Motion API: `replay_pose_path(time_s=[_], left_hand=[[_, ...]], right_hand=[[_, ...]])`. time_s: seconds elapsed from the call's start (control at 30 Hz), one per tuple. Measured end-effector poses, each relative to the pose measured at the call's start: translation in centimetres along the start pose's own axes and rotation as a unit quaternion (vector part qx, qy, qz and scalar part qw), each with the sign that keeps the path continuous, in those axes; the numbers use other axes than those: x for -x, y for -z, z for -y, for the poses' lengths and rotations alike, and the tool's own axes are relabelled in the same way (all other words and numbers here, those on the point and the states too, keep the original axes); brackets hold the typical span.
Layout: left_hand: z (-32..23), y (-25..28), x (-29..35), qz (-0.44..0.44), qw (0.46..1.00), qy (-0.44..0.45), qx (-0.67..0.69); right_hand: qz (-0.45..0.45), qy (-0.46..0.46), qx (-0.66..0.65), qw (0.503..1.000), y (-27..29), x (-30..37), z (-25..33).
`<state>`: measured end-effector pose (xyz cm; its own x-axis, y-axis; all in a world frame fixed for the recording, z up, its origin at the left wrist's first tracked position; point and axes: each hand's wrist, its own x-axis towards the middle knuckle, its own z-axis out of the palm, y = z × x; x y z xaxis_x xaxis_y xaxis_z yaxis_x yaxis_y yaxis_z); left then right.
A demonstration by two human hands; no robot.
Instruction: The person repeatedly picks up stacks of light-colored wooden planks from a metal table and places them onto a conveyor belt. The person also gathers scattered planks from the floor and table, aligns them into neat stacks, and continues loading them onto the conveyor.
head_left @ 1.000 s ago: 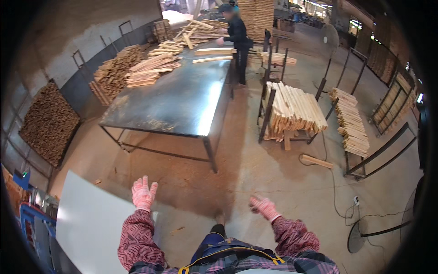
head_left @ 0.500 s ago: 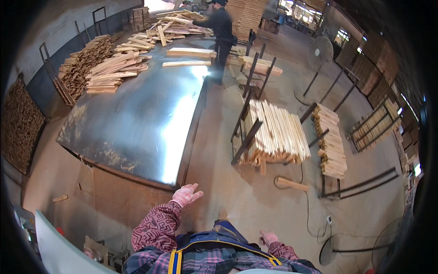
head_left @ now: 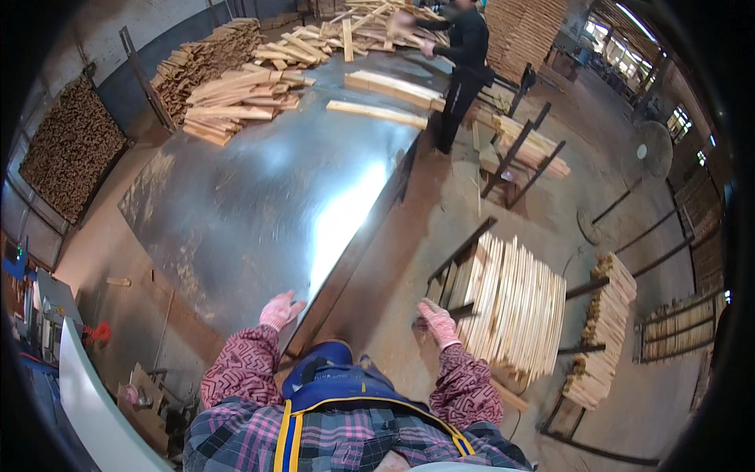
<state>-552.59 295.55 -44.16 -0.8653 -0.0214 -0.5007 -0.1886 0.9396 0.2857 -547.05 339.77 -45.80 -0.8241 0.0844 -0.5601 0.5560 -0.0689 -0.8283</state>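
Note:
My left hand (head_left: 280, 310), in a pink work glove, hangs with fingers apart over the near corner of a big shiny metal table (head_left: 267, 197) and holds nothing. My right hand (head_left: 437, 322), also gloved, is spread and empty beside a metal rack holding a stack of light wooden slats (head_left: 515, 303). Both sleeves are red patterned fabric above a blue apron and plaid shirt.
Piles of wooden boards (head_left: 236, 94) cover the far end of the table, where a person in dark clothes (head_left: 462, 59) works. More slat racks stand at right (head_left: 602, 330) and further back (head_left: 523, 145). A stacked wood wall (head_left: 67, 145) is at left, a white panel (head_left: 94, 401) at lower left.
I have walked up to the table; it and the slat rack are now much closer. My hands have come up on either side of the table corner, the right one by the slats.

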Motion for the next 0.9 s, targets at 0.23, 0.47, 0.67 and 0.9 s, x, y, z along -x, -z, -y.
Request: replay_pose_path(time_s=[0.23,0.47,0.67,0.9], left_hand=[[-3.9,2.2,-16.7,-0.171,0.983,0.060,-0.027],[-14.0,7.0,-31.4,-0.185,0.980,0.041,0.064],[-21.3,7.7,-35.5,-0.183,0.979,0.045,0.073],[-21.8,8.2,-39.8,-0.189,0.957,0.220,-0.002]], right_hand=[[0.059,-0.010,0.158,0.986,-2.9,-19.8,6.0],[0.020,0.079,0.508,0.857,1.4,-33.3,20.6],[-0.150,0.085,0.563,0.808,11.0,-54.5,34.6],[-0.099,0.230,0.663,0.706,8.0,-79.9,55.0]])
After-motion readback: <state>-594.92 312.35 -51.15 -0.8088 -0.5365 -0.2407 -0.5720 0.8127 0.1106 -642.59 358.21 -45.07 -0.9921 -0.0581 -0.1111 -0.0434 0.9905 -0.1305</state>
